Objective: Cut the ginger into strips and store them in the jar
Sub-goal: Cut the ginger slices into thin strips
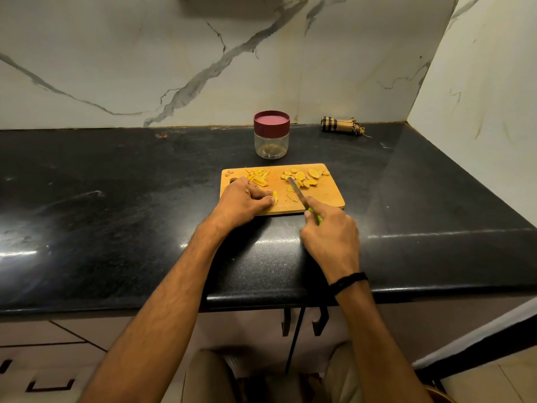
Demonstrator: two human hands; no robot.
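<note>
A white marble wall with grey veins [116,53] rose behind the long black speckled stone bench [116,199]. On the bench, near its front edge, lay a rectangular pale wooden cutting board [322,196]. The person's left hand [244,200] rested on the board's near left part, and its grip was curled tight around a small yellow piece of ginger [275,196], pinning it to the wood. The right hand [331,237], with a black band [348,282] on its wrist, hovered over the board's near edge, its grip closed round the green handle of a narrow-bladed knife [299,194]. The blade pointed away across the board towards the far side.

Behind the board, apart from it, stood a clear round jar with a maroon lid [271,138], lid on. A rolled checked tan cloth [341,125] lay against the wall to the right. Round ginger slices [305,177] were heaped on the board's far right, touching the blade's tip. Thin ginger strips [257,177] were piled at the far left, just beyond the left hand's knuckles.
</note>
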